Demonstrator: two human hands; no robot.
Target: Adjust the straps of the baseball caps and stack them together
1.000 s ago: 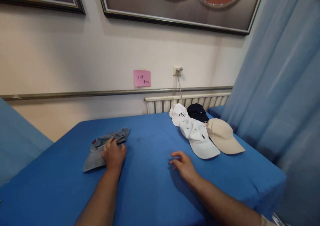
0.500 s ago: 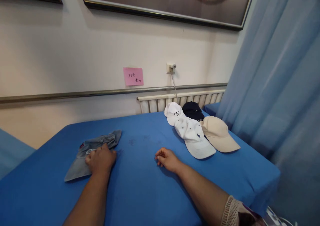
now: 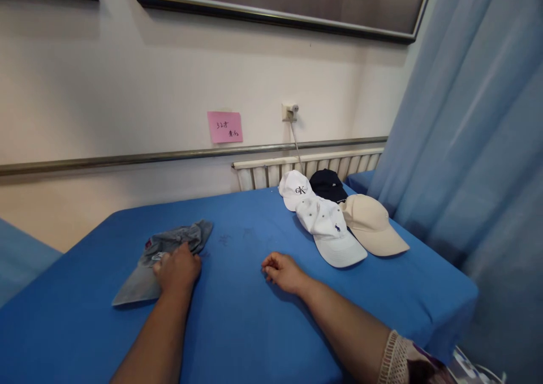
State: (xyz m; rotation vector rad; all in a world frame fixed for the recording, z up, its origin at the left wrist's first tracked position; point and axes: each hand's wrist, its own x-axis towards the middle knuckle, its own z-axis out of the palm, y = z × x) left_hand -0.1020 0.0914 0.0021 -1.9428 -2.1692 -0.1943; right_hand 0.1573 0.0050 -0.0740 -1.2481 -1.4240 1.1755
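A faded grey-blue baseball cap [image 3: 139,282] lies crumpled at the left of the blue-covered table [image 3: 237,333], its brim towards the near left. Curled over its right side, my left hand [image 3: 177,268] grips the cloth; the fingertips are partly hidden. My right hand [image 3: 282,271] rests near the middle of the table, fingers curled together, with nothing visible in them. To its right lies a white cap with a small dark horse emblem [image 3: 324,225]. A beige cap [image 3: 369,223] touches that one on the right.
Behind them are a white cap with black letters [image 3: 294,189] and a navy cap [image 3: 326,185]. A radiator [image 3: 263,176] and a metal rail [image 3: 169,156] run along the wall. Blue curtains [image 3: 458,124] hang at the right. A pink note [image 3: 224,127] is on the wall.
My left hand has closed on the grey cap and shifted it slightly. My right hand has moved left, its fingers curling in. The camera view has turned a little to the right.
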